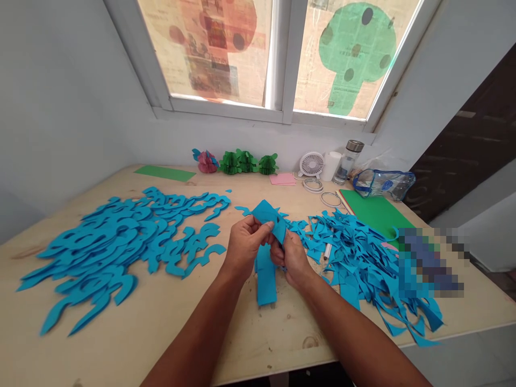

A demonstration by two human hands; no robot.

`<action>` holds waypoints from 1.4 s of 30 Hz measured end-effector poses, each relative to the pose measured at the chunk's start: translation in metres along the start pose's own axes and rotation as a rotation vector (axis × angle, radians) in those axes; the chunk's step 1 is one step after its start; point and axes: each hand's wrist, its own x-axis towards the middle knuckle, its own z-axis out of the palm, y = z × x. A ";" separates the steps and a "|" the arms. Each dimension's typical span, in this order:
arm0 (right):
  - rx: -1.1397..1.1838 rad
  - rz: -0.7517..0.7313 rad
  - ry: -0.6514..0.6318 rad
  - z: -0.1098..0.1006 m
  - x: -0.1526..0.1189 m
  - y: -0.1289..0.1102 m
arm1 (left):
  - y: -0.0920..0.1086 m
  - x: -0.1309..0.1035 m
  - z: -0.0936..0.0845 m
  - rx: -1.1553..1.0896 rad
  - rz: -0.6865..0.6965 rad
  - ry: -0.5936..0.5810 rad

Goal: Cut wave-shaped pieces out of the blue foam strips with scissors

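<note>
My left hand (242, 244) pinches a folded piece of blue paper (265, 210) between thumb and fingers, above the middle of the table. Close beside it, my right hand (296, 260) is closed around what look like small dark scissors, mostly hidden by the fingers; a dark bit shows against the paper. Beneath both hands lies a straight blue paper strip (266, 285). To the left spreads a big heap of curved, wavy blue cutouts (116, 231). Blue paper scraps (355, 252) are piled on the right, with a white marker (328, 251) among them.
Along the back wall stand green paper ornaments (245, 161), a pink one (207, 162), a small fan (312, 164) and a glass bottle (349, 162). Tape rolls (331, 199), a clear pouch (385, 184) and green sheets (374, 212) lie at right. A green strip (165, 172) lies back left.
</note>
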 end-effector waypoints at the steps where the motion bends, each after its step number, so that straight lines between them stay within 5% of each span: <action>1: 0.001 0.007 0.005 0.000 0.000 -0.001 | 0.000 0.000 -0.001 0.013 -0.003 0.001; 17: -0.021 0.046 0.033 0.001 -0.001 -0.007 | 0.005 0.003 -0.009 0.069 -0.033 -0.097; 42: -0.081 0.112 0.027 0.002 0.000 -0.009 | 0.009 0.005 -0.009 0.071 -0.044 -0.078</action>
